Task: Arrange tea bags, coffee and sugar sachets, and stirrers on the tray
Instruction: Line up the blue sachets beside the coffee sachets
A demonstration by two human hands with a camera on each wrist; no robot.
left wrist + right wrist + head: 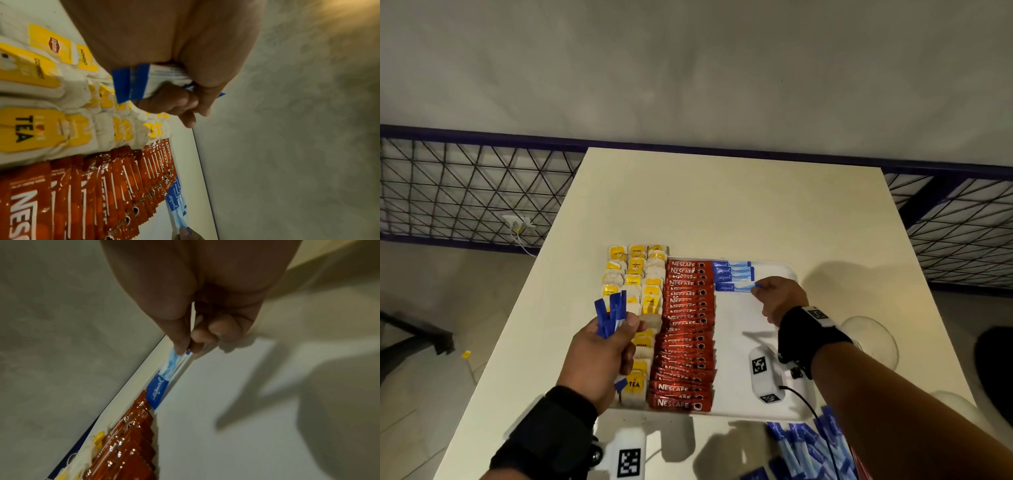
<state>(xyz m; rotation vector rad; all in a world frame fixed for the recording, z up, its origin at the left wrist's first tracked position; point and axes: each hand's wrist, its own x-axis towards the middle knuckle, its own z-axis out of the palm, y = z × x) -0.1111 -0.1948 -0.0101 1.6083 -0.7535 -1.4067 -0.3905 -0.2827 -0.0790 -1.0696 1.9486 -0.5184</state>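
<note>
Head view shows a white tray [787, 270] on a pale table [722, 205], filled in columns from its left: yellow-tagged tea bags [635, 274], then overlapped red Nescafé coffee sachets [685, 329], then a short stack of blue Equal sweetener sachets [732, 274] at the far end; each kind seems kept to its own lane so the rows read cleanly. The right hand [780, 298] pinches the right end of the nearest Equal sachet [734, 287] between thumb and fingertip, the other fingers curled in, apparently to square it beneath the ones already laid; the right wrist view confirms the pinch on its pale end. The left hand [602, 353], held above the tea bags, grips a fanned bundle of Equal sachets [611, 317], likely as a supply for the right hand; more blue sachets [811, 448] lie heaped off the tray's near edge; no stirrers are visible.
</note>
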